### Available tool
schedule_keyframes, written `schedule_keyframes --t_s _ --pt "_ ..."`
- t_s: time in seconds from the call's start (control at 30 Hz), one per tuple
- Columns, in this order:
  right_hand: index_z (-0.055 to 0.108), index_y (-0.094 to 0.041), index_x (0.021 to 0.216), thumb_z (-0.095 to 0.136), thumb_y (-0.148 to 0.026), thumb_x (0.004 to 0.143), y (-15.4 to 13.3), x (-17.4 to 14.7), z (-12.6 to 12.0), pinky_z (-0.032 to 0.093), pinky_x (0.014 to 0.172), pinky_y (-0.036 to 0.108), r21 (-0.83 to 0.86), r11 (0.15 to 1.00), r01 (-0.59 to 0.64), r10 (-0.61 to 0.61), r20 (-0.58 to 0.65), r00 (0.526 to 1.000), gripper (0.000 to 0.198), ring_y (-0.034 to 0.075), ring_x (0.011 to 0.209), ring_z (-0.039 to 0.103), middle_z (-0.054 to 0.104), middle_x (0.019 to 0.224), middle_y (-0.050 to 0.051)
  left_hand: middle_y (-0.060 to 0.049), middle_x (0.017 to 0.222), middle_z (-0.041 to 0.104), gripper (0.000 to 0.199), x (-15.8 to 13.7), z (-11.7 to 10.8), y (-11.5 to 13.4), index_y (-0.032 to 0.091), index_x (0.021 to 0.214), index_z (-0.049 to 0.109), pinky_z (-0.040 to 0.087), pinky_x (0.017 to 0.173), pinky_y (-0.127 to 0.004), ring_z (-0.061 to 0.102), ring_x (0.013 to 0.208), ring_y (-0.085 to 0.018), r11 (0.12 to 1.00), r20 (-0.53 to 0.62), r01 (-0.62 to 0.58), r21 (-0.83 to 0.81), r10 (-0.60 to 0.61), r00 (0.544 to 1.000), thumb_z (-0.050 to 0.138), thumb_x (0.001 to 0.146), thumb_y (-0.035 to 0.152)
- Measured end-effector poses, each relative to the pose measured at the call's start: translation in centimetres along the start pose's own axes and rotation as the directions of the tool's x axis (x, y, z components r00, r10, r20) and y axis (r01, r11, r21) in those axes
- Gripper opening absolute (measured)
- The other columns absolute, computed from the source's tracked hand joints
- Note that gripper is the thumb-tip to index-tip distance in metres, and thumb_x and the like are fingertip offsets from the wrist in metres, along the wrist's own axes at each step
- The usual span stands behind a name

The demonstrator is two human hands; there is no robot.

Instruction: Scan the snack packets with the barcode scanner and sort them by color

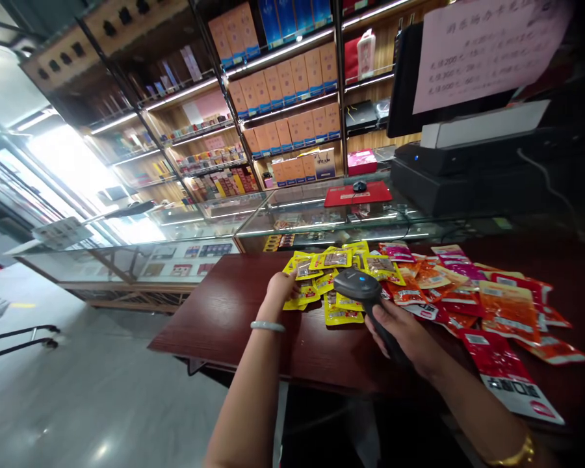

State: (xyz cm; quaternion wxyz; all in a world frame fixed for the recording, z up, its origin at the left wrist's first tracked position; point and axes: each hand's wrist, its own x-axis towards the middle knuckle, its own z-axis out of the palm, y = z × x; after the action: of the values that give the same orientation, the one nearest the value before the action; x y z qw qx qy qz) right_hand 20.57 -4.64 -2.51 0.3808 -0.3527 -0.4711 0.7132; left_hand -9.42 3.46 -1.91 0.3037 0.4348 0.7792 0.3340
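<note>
My right hand (402, 328) is wrapped round the grip of a black barcode scanner (358, 284), whose head shows a small blue light and sits over the yellow packets. At the left edge of the pile, my left hand (280, 289) has its fingers closed at the edge of a yellow snack packet (306, 266); the fingertips are partly hidden. Several more yellow snack packets (344, 316) lie heaped between the hands. Orange snack packets (509, 311) and a red and white packet (509, 374) spread out to the right on the dark wooden table (214, 312).
Behind the table stand glass display counters (258, 224) with a red mat (383, 192) and a mouse (359, 186). A monitor (404, 84) with a pink paper notice (482, 58) rises at the right. Boxes fill the back shelves (283, 84); a cart (29, 338) is at the left.
</note>
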Motion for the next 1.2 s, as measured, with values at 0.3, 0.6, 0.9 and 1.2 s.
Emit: schedule_keyframes --t_s 0.3,0.6,0.9,1.2 --pt "0.052 -0.021 0.081 0.069 -0.069 0.075 -1.4 3.1 1.9 0.037 0.035 0.017 -0.074 0.997 -0.017 0.021 0.064 0.998 0.052 0.004 0.037 0.043 0.054 0.062 -0.007 0.003 0.057 0.061 0.022 1.3 0.8 -0.5 0.022 0.084 0.043 0.03 0.04 -0.017 0.061 0.046 -0.012 0.908 0.077 0.052 -0.416 -0.022 0.997 0.064 0.083 0.027" --pt "0.051 -0.021 0.083 0.067 -0.069 0.078 -2.0 5.5 6.3 0.033 0.034 0.016 -0.154 0.987 -0.033 0.066 0.211 0.975 0.051 0.004 0.038 0.043 0.053 0.061 -0.008 0.008 0.058 0.058 0.042 -1.6 -3.9 -5.4 0.025 0.088 0.036 0.026 0.038 -0.016 0.05 0.037 -0.008 0.685 -0.054 -0.188 -0.704 0.212 0.976 0.07 0.073 0.044" --pt "0.052 -0.021 0.084 0.066 -0.067 0.08 -2.0 6.6 10.3 0.033 0.035 0.017 -0.184 0.983 0.025 0.041 0.346 0.937 0.048 0.005 0.04 0.042 0.052 0.062 -0.007 0.003 0.066 0.062 0.033 -4.2 -6.8 -7.2 0.023 0.094 0.039 0.033 0.044 -0.018 0.065 0.058 -0.013 0.739 -0.177 -0.257 -0.622 0.187 0.966 0.062 0.078 0.042" --pt "0.054 -0.021 0.083 0.072 -0.068 0.073 -3.3 7.0 7.6 0.034 0.038 0.019 -0.175 0.985 0.017 0.024 0.231 0.973 0.052 0.006 0.041 0.044 0.055 0.064 -0.006 -0.011 0.105 0.067 0.021 -3.1 -10.8 -9.8 0.021 0.098 0.049 0.05 0.074 -0.031 0.067 0.1 -0.024 0.989 -0.506 -0.032 -0.143 -0.045 0.861 0.06 0.085 0.035"
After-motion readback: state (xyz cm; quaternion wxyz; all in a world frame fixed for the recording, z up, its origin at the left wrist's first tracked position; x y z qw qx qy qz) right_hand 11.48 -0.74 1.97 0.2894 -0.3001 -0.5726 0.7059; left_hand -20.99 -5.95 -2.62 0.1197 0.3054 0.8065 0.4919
